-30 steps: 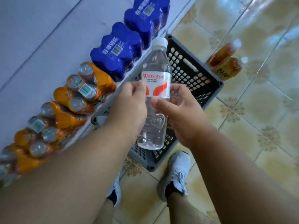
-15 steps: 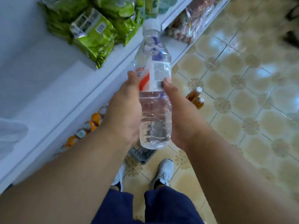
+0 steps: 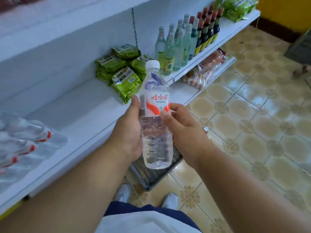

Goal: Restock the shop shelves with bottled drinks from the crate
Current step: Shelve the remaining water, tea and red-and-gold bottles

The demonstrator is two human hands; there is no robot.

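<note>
Water bottle [image 3: 155,121] stood upright, grasped between left hand [image 3: 129,132] and right hand [image 3: 183,130], above crate [image 3: 151,175], beside shelf [image 3: 80,118].

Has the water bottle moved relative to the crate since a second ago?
Yes. The water bottle has risen from the crate to shelf height.

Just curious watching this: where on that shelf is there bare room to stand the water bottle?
The shelf is bare between the wrapped water bottles and the green packets. Further along it is crowded: glass bottles stand packed together. Both the left hand and right hand hold the bottle.
</note>
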